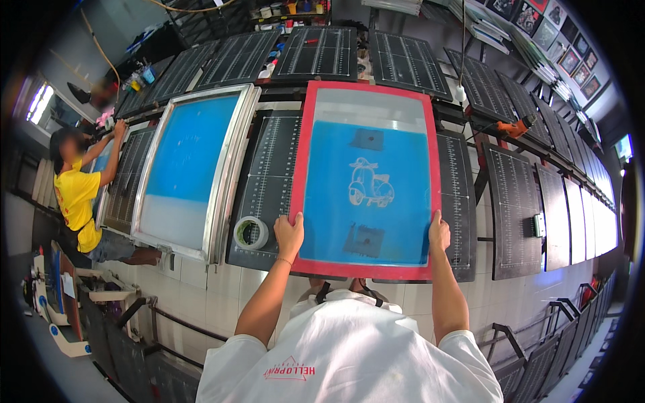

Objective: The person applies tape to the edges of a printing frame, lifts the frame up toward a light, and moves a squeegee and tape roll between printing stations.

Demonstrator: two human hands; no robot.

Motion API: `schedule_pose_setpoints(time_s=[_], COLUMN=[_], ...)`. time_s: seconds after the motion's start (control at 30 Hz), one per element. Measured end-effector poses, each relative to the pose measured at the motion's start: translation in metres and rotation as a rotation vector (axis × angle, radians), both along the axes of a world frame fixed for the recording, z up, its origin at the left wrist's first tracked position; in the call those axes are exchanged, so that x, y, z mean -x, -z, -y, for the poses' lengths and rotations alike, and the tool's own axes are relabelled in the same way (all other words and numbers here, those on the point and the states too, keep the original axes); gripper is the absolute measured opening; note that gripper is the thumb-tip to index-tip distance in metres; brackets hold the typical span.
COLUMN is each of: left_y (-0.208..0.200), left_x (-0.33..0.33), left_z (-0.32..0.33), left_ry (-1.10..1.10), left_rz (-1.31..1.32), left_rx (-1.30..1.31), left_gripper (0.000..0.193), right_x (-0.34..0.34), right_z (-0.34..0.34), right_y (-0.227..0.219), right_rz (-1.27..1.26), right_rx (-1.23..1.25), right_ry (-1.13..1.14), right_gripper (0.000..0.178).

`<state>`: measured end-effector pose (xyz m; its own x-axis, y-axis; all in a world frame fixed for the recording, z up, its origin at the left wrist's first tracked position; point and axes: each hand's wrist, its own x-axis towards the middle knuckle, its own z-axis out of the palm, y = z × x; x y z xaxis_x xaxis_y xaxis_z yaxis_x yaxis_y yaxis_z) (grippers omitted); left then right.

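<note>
A screen printing frame [366, 271] with red edges and blue mesh is in front of me, above black ruled boards. Its mesh bears a pale scooter picture [371, 184], with a dark grey patch [367, 140] above it and another dark patch [365, 240] below. My left hand [290, 235] grips the frame's left edge near the lower corner. Opposite it, my right hand [439, 233] is closed round the right edge. Both hands' fingers are partly hidden behind the frame. A roll of tape [251, 233] lies on the board left of my left hand.
Several silver-framed blue screens [191, 151] lean stacked at left. Beyond them a person in a yellow shirt [79, 195] works with raised arms. Black ruled boards [517, 208] continue rightward and along the far row. An orange heat gun [516, 127] rests on the rail at right.
</note>
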<state>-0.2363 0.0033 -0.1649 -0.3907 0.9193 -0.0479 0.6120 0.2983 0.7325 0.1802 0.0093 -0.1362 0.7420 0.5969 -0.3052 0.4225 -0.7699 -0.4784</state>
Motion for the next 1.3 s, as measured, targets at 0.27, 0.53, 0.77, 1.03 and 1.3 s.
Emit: schedule_pose_setpoints(time_s=[0.27,0.53,0.77,1.03,1.3], left_y=[-0.027,-0.048,-0.119,-0.218,-0.246], left_x=[0.006,0.093,0.059,-0.017,-0.035], left_z=[0.044,0.092,0.069,0.061,0.058], left_ry=[0.078,0.196,0.504,0.757,0.791], left_rz=[-0.254,-0.693,-0.363,-0.135,0.035], left_rx=[-0.205,-0.123,-0.368,-0.434,-0.290], left_gripper=[0.041,0.035,0.021,0.026,0.029], right_x=[-0.002,0.016,0.163,0.193,0.168], right_z=[0.006,0.000,0.017,0.028,0.035], right_y=[0.012,-0.005,-0.137,-0.193,-0.209], right_rz=[0.118,0.018,-0.510,-0.345,-0.203], right_rx=[-0.165,-0.701,-0.624,-0.887,-0.894], right_ry=[-0.030,-0.192,-0.967,-1.183,-1.124], right_gripper=[0.062,0.029,0.038,0.030,0.013])
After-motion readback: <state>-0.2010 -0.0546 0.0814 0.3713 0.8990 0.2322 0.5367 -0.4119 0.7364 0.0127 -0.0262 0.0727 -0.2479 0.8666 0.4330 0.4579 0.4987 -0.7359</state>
